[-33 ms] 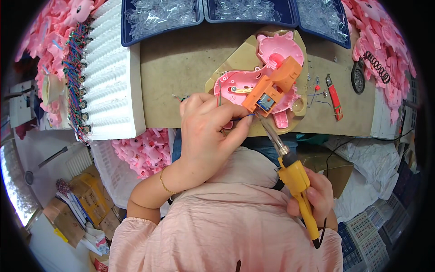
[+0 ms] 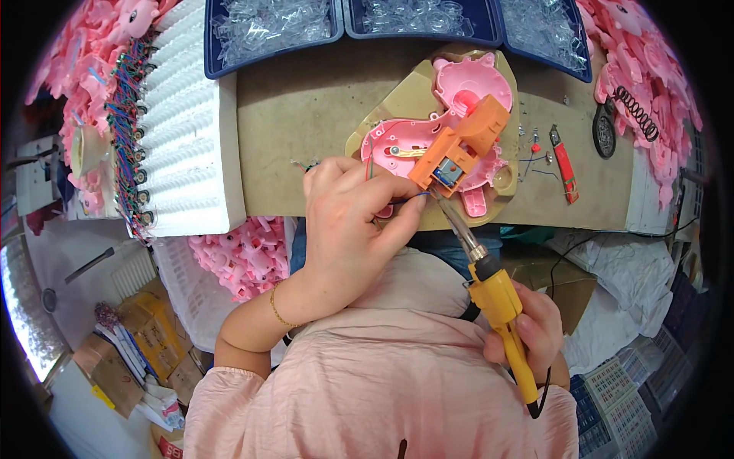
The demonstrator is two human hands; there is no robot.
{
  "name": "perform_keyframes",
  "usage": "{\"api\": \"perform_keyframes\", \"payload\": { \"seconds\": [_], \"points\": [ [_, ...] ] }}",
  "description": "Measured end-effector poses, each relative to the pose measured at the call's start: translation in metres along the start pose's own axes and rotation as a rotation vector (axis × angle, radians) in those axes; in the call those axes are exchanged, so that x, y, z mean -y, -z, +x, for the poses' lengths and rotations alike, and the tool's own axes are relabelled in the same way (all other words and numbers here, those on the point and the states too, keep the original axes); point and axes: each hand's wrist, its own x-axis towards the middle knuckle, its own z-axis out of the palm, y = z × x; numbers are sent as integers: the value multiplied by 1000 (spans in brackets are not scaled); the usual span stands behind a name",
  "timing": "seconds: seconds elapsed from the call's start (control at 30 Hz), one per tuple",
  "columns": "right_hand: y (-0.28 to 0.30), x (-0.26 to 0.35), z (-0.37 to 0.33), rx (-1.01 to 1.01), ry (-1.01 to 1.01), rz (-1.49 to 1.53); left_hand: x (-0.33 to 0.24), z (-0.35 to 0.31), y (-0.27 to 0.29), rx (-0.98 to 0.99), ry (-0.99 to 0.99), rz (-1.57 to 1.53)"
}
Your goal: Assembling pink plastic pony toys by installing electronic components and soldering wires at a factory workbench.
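My right hand (image 2: 531, 325) grips a yellow soldering iron (image 2: 497, 302) by its handle. The iron's tip points up and left, meeting the lower corner of an orange plastic housing (image 2: 459, 149). At that same corner, my left hand (image 2: 355, 210) pinches a thin blue wire (image 2: 413, 199) between thumb and forefinger. A small blue component (image 2: 449, 172) shows inside the housing's opening. Under the housing lies a pink toy shell half (image 2: 413, 130), seated in a tan holder (image 2: 424, 84). A green wire (image 2: 371, 157) stands up beside my left fingers.
Blue trays (image 2: 275, 34) of clear plastic parts line the back. A white foam tray (image 2: 187, 122) with bundled wires (image 2: 130, 130) stands left. To the right lie a red utility knife (image 2: 564, 164), a black ring (image 2: 604, 130), and a pile of pink shells (image 2: 642, 76).
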Motion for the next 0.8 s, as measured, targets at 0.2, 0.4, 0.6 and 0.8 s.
{"api": "perform_keyframes", "payload": {
  "seconds": [0.2,0.4,0.6,0.8],
  "points": [
    [3,0,3,0,33,-19,-1,3,2,18,-9,-11],
    [18,4,-25,-19,21,89,-1,2,4,49,3,13],
    [13,15,-18,-403,-550,466,-4,2,10,23,-89,81],
    [8,-8,-19,-458,-111,282,-5,5,31,138,-94,18]
  ]
}}
